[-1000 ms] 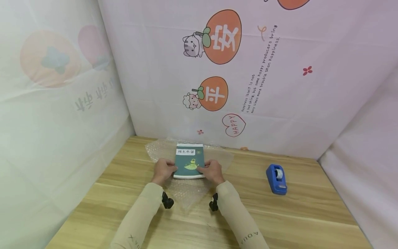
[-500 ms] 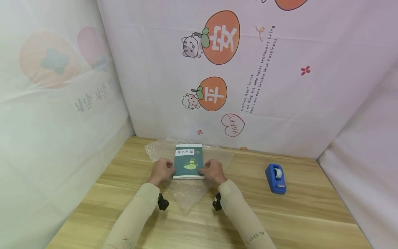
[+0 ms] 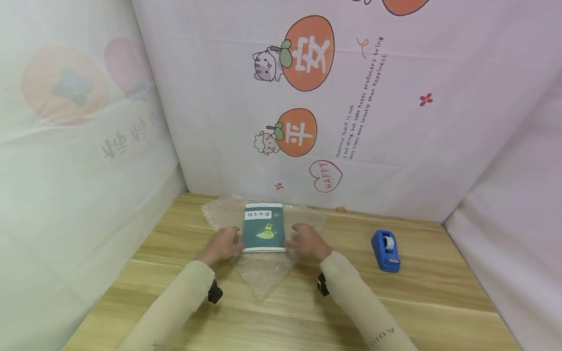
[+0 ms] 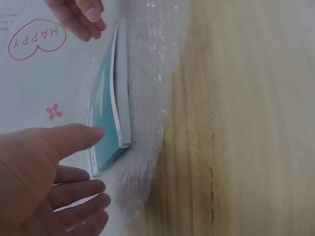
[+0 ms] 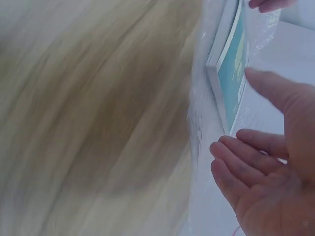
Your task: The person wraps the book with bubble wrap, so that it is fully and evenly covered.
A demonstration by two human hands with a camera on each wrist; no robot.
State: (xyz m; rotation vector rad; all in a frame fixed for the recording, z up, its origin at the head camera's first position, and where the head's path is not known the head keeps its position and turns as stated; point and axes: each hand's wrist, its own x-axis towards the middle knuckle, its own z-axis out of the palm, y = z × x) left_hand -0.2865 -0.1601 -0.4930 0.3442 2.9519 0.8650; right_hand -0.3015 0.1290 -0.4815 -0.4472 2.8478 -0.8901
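A green book (image 3: 264,229) with a white title label lies flat on a sheet of clear bubble wrap (image 3: 262,275), whose one corner points toward the person. At the book's left edge is the left hand (image 3: 222,243), its fingers spread and relaxed. Just off the right edge the right hand (image 3: 308,241) is held the same way. In the left wrist view the left hand (image 4: 54,172) has its thumb beside the book (image 4: 106,113). The right wrist view has the right hand (image 5: 270,162), palm showing and fingers apart, by the book (image 5: 232,73).
A blue tape dispenser (image 3: 386,251) with a roll of tape stands to the right on the wooden table (image 3: 421,292). Printed white cloth (image 3: 228,97) hangs behind the table and along both sides.
Both hands have let go of the book's sides and moved slightly outward, with the fingers opening. The book still lies on the bubble wrap. The head view has shifted a little.
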